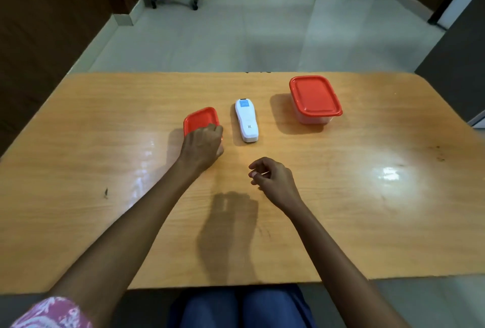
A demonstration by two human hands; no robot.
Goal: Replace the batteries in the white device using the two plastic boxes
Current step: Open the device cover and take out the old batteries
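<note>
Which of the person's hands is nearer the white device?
Left. The left hand sits on the small red-lidded box right beside the white device; the right hand hovers nearer the person, empty.

White device [246, 120] flat between two red-lidded, closed plastic boxes [315, 99].

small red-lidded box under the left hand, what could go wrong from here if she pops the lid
1. The left hand covers the near corner of the small red-lidded box, right beside the white device; a jerk as the lid pops could knock the device.
2. The right hand hovers off the box, so nothing steadies it; it may slide on the glossy table.
3. Its contents are hidden; small batteries could spill and roll.
</note>
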